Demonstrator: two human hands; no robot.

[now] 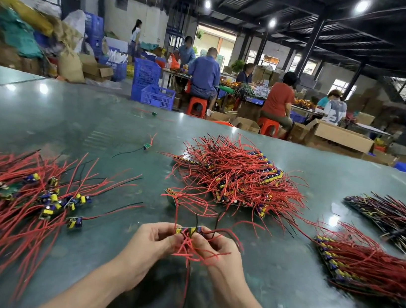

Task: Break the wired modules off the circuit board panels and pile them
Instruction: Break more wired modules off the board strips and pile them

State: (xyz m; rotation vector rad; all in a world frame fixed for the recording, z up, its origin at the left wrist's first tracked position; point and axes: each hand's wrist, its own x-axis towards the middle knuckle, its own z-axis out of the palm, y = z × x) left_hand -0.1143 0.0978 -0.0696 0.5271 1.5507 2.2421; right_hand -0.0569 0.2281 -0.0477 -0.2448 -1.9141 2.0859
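A short strip of wired modules [189, 230], with yellow and blue parts and red and black leads, is held over the green table [270, 280] near its front edge. My left hand [156, 238] pinches the strip's left end and my right hand [215, 245] pinches its right end. A loose pile of separated modules [21, 196] with red wires spreads out at the left. A heap of wired panels [237, 177] lies in the middle of the table. One small piece [173, 198] lies just in front of that heap.
Two more panel stacks lie at the right, one near [363, 265] and one farther back [396, 220]. Two stray modules [147, 146] [154, 114] lie toward the far edge. Beyond the table, seated people [281, 99], blue crates [151, 89] and cardboard boxes [340, 136] fill the workshop.
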